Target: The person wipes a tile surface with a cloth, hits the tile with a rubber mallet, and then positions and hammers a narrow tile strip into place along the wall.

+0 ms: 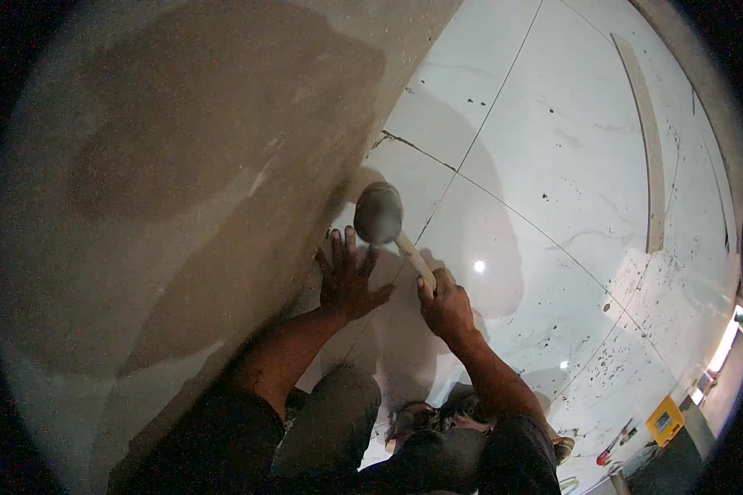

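Observation:
A mallet with a dark round head (378, 213) and a pale wooden handle is held in my right hand (444, 301), its head raised beside the fingertips of my left hand. My left hand (348, 279) lies with fingers spread on a white marbled tile (417, 169), close along the base of the rough grey wall (223, 99). Dark joint lines and scattered specks mark the tiles.
A long pale strip (648, 165) lies on the tiles at the right. At the lower right are a yellow object (664, 421), a red-handled tool (607, 452) and some dark items. My knee (330, 412) and feet show at the lower middle.

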